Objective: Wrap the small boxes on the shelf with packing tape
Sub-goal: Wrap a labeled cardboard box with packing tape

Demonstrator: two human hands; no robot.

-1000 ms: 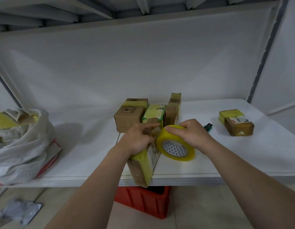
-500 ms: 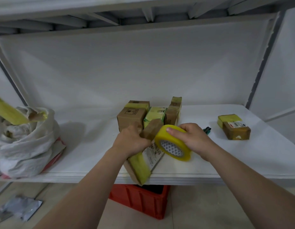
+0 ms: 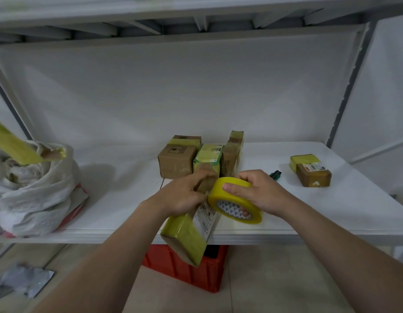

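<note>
Head view: the left hand (image 3: 184, 196) has its fingers curled around the upper part of a long cardboard box (image 3: 187, 237) and grips it. The box is tilted, its lower end hangs over the front edge of the white shelf (image 3: 331, 211), and yellow tape covers this lower end. A white label shows on its right side. The right hand (image 3: 261, 193) holds a roll of yellow packing tape (image 3: 225, 205), thumb on top and fingers through the core. The roll touches the box just beside the left hand.

Close behind the hands stand three small boxes together: a brown box (image 3: 176, 161), a green-taped box (image 3: 208, 157) and a narrow upright box (image 3: 233, 152). A small dark-green tool (image 3: 275, 173) lies just beside the right hand, and a flat taped box (image 3: 311, 169) is further right. At the left end of the shelf sits a white sack (image 3: 35, 190), with a yellow-taped parcel (image 3: 17, 145) sticking out. A red crate (image 3: 196, 274) stands under the shelf.
</note>
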